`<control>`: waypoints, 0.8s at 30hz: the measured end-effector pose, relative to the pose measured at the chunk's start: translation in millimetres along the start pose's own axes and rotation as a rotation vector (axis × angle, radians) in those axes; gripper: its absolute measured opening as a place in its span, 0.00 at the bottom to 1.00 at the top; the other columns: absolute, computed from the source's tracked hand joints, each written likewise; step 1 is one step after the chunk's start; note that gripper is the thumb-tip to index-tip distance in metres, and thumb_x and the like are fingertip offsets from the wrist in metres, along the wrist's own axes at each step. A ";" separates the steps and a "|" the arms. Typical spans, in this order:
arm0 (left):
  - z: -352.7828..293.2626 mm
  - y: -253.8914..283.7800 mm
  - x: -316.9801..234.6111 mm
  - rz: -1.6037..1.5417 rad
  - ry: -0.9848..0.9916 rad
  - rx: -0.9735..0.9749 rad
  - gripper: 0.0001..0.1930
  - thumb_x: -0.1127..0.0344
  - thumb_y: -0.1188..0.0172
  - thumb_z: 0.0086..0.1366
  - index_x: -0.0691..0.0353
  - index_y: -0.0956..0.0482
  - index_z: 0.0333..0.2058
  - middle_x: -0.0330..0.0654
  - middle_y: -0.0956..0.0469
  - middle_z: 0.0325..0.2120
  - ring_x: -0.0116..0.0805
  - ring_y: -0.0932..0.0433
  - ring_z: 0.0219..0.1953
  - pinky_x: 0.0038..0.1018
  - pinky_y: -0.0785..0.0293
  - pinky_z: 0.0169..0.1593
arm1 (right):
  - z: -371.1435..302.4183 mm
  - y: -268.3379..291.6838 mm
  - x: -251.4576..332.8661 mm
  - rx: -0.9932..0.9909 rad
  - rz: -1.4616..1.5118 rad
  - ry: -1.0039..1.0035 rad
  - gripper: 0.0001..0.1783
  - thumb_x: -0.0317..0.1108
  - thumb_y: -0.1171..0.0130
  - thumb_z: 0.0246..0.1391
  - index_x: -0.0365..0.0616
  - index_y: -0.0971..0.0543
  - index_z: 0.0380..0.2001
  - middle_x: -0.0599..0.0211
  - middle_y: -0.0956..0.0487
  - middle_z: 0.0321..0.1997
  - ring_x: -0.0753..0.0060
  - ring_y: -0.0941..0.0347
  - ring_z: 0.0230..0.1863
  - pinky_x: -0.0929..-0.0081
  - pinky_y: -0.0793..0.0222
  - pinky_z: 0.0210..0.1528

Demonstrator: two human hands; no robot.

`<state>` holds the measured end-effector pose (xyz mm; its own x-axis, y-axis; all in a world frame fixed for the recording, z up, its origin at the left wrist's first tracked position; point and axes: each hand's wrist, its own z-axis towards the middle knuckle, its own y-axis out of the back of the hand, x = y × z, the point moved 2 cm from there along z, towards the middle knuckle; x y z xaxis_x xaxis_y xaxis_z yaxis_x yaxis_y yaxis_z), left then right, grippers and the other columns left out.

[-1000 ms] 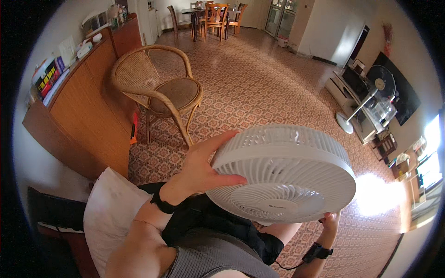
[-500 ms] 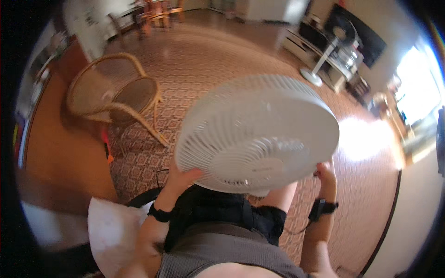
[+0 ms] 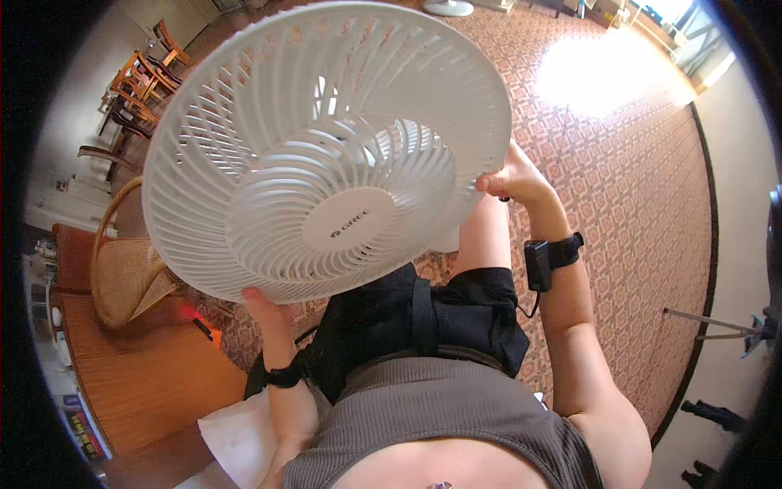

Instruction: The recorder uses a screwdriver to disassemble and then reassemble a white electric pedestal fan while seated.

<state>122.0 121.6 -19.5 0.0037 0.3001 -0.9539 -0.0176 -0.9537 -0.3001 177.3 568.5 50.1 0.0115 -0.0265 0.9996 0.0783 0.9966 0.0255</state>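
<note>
Half-hidden around the white fan grille [image 3: 349, 218]
Its rim mostly hides the fingers of the left hand [image 3: 271, 319] and right hand [image 3: 522, 181]; left of it, it partly covers a wicker chair [image 3: 130, 277]; beyond it, a round white base [image 3: 449, 7] is cut off.

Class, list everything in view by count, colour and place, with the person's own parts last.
Fan: 1, white, held in both hands
Wicker chair: 1, tan, left
Wooden chairs: several, brown, upper left
Cabinet: 1, brown, lower left
Small items: several, mixed colours, left edge
Unclear object: 1, orange, by the cabinet
Cloth: 1, white, lower left
Round base: 1, white, top edge
Floor: 1, reddish, patterned, throughout
Window: 1, bright white, upper right
Metal legs: at least 2, grey, right edge
Shorts: 1 pair, black, lap
Top: 1, grey-brown, chest
Wristbands: 2, black, one per arm
Left hand: 1, bare, fan's lower rim
Right hand: 1, bare, fan's right rim
</note>
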 end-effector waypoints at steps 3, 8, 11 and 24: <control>1.7 10.0 1.4 -0.013 -0.071 0.046 0.47 0.27 0.50 0.56 0.54 0.47 0.65 0.40 0.41 0.63 0.44 0.40 0.64 0.45 0.40 0.64 | 3.1 -5.6 -4.5 -0.043 0.012 0.155 0.43 0.57 0.20 0.24 0.34 0.23 0.39 0.75 0.27 0.21 0.87 0.35 0.17 0.87 0.41 0.15; -2.5 6.5 -1.1 -0.037 -0.090 -0.035 0.49 0.25 0.50 0.55 0.54 0.47 0.66 0.40 0.42 0.64 0.44 0.40 0.64 0.45 0.43 0.65 | 4.5 -6.3 -18.2 -0.045 0.023 0.194 0.42 0.55 0.21 0.26 0.35 0.23 0.39 0.75 0.26 0.22 0.88 0.35 0.18 0.86 0.40 0.16; -5.1 9.4 -1.3 0.014 -0.113 -0.113 0.49 0.25 0.52 0.55 0.54 0.47 0.66 0.40 0.42 0.64 0.43 0.41 0.64 0.46 0.45 0.66 | 3.7 -10.8 -18.2 -0.032 0.096 0.203 0.42 0.54 0.21 0.26 0.34 0.24 0.41 0.75 0.26 0.21 0.87 0.35 0.17 0.87 0.41 0.15; -38.4 -62.1 53.4 0.169 0.433 0.417 0.26 0.77 0.31 0.51 0.62 0.25 0.51 0.38 0.23 0.47 0.32 0.27 0.50 0.28 0.32 0.56 | -4.3 -18.0 -4.3 0.002 0.219 0.020 0.44 0.50 0.20 0.29 0.31 0.29 0.44 0.74 0.30 0.20 0.90 0.42 0.14 0.89 0.50 0.13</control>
<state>161.7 196.1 -51.8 0.3706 0.0279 -0.9284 -0.4420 -0.8738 -0.2027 180.2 550.4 45.4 0.0481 0.1889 0.9808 0.0699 0.9789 -0.1919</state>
